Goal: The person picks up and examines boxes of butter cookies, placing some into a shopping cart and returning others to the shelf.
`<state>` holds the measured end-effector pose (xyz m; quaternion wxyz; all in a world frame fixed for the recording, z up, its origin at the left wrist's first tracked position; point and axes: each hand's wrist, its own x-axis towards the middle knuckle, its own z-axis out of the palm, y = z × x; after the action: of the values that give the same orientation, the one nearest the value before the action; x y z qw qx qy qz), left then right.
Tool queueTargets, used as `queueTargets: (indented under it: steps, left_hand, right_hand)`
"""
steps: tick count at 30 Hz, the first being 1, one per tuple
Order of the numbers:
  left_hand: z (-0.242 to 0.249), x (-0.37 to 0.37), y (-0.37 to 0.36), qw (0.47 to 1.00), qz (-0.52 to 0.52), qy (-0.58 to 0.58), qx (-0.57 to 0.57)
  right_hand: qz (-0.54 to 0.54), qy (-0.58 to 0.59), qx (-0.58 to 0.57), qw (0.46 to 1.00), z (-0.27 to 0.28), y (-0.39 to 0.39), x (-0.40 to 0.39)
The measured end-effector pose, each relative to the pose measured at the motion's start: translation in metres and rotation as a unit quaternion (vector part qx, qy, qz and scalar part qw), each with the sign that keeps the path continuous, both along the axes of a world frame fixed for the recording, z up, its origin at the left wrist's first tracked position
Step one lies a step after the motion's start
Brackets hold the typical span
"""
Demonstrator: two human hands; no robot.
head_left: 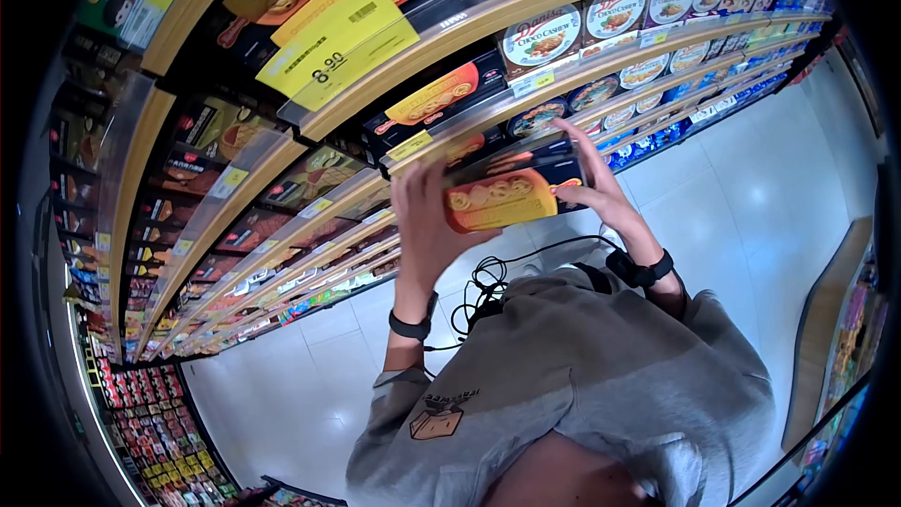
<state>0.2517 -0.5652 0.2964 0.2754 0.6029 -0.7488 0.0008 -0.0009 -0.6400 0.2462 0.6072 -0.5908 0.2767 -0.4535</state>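
Observation:
A box with a yellow and orange front and dark ends (502,199) is held between both hands, close to the shelf edge. My left hand (422,216) grips its left end, slightly blurred, with the thumb along the lower edge. At its right end is my right hand (601,188), the thumb on the front and the fingers reaching over the top. Just behind the held box, a similar orange and dark box (436,99) lies on the shelf, beside round Danisa tins (542,35).
Wooden-edged shelves (450,38) of packaged goods curve across the top and left. A yellow price sign (336,45) hangs at the upper shelf. Black cables (483,291) loop below the hands. Another shelf (817,338) stands at the right, beyond the tiled floor (723,188).

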Motion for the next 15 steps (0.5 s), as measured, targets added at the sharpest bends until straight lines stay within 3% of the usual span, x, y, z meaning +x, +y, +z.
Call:
queueTargets:
  steps: [2, 3, 4, 5, 7, 8, 9, 11, 15]
  left_hand:
    - [0.004, 0.026, 0.003, 0.997, 0.039, 0.057, -0.04]
    - [0.005, 0.033, 0.007, 0.986, 0.08, 0.147, -0.014]
    - [-0.001, 0.041, 0.008, 0.948, 0.052, 0.311, 0.051]
    - [-0.006, 0.047, 0.009, 0.877, 0.02, 0.466, 0.114]
    - [-0.012, 0.047, 0.008, 0.777, -0.057, 0.606, 0.16]
    - [-0.009, 0.045, 0.009, 0.79, -0.049, 0.581, 0.19]
    - [-0.007, 0.038, 0.008, 0.851, -0.041, 0.506, 0.138]
    - [-0.004, 0.036, 0.009, 0.813, -0.04, 0.56, 0.154]
    - [-0.001, 0.036, 0.013, 0.817, -0.085, 0.556, 0.125]
  right_hand:
    - [-0.023, -0.054, 0.019, 0.998, 0.011, 0.001, -0.006]
    - [-0.038, -0.071, 0.022, 0.997, 0.012, 0.0, -0.008]
    - [-0.03, -0.082, 0.027, 0.996, 0.009, -0.003, -0.008]
    - [-0.022, -0.091, 0.048, 0.994, 0.007, -0.002, -0.009]
    - [-0.019, -0.063, -0.002, 0.998, 0.006, -0.004, -0.006]
    - [-0.015, -0.039, -0.033, 0.999, 0.004, -0.004, -0.003]
    - [-0.01, -0.015, -0.065, 0.998, 0.003, -0.005, 0.0]
    - [-0.008, -0.005, -0.078, 0.997, 0.004, -0.003, 0.006]
    - [-0.007, -0.044, -0.064, 0.997, 0.011, 0.0, 0.012]
